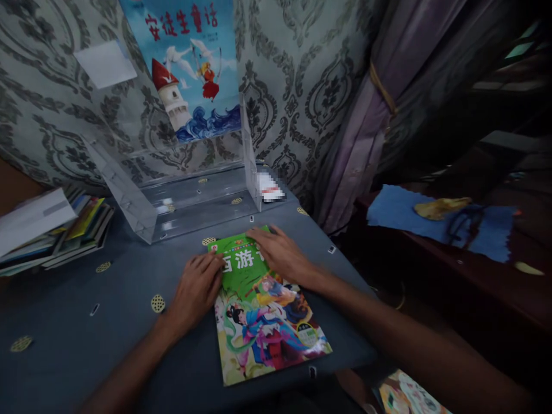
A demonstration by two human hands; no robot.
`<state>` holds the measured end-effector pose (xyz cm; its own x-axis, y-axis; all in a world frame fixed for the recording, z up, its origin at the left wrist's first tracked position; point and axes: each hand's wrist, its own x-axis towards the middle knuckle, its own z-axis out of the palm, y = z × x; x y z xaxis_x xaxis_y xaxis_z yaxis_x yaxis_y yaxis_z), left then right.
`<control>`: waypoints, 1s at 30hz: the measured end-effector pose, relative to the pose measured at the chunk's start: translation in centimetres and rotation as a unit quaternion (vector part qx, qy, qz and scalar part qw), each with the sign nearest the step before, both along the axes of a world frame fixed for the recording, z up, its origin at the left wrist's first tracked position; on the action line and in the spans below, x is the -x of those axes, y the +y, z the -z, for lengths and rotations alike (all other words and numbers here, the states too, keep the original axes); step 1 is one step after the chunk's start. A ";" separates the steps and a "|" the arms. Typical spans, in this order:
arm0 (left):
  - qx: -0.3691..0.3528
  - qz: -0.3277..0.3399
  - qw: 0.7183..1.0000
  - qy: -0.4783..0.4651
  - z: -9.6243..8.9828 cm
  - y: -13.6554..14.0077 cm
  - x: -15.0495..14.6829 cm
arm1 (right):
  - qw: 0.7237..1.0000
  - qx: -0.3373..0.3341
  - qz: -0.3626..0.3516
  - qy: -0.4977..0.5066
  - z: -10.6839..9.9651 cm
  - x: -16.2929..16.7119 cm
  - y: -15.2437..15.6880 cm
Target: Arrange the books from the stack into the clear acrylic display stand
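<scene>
A green children's book (263, 328) with white Chinese characters and painted figures on its cover lies flat on the cloth-covered table. My left hand (199, 282) is closed at the book's upper left edge, its bent fingertips against the cover. My right hand (280, 253) lies open over the upper right corner, fingers stretched across the cover and hiding part of the title. Beyond the book, a clear acrylic stand (198, 224) rests on the table. A blue book (194, 63) with red characters stands upright at its back.
Stacked books and papers (56, 230) sit at the far left. Behind the table is a patterned wall (293, 75), with a purple curtain (362, 132) to the right. A blue cloth (440, 221) lies on a dark surface further right. Another colourful cover (409, 397) shows at bottom right.
</scene>
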<state>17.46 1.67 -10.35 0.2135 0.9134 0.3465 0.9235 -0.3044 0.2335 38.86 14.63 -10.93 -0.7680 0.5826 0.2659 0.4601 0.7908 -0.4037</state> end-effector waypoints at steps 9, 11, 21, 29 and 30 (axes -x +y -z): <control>0.013 -0.002 1.000 0.020 0.1 0.1 0.0 | 0.975 0.159 0.007 0.152 0.6 -1.1 3.0; 0.035 0.005 0.999 0.030 0.0 0.3 -0.1 | 0.963 0.188 -0.005 0.191 0.9 -1.1 3.6; 0.140 0.179 0.971 0.071 -1.6 0.4 -6.4 | 0.948 0.208 -0.024 0.240 1.4 -1.1 4.0; 0.154 0.311 0.937 0.044 -2.0 -2.5 -10.0 | 0.953 0.196 -0.015 0.230 1.1 -1.1 3.7; 0.152 0.310 0.937 0.045 -1.9 -2.7 -10.0 | 0.956 0.191 -0.012 0.225 1.0 -1.1 3.6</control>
<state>27.48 -0.98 -8.41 0.7522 0.6573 0.0459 0.6106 -0.7215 0.3266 39.93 18.25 -11.96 -0.6405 0.6867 0.3439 0.1562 0.5549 -0.8171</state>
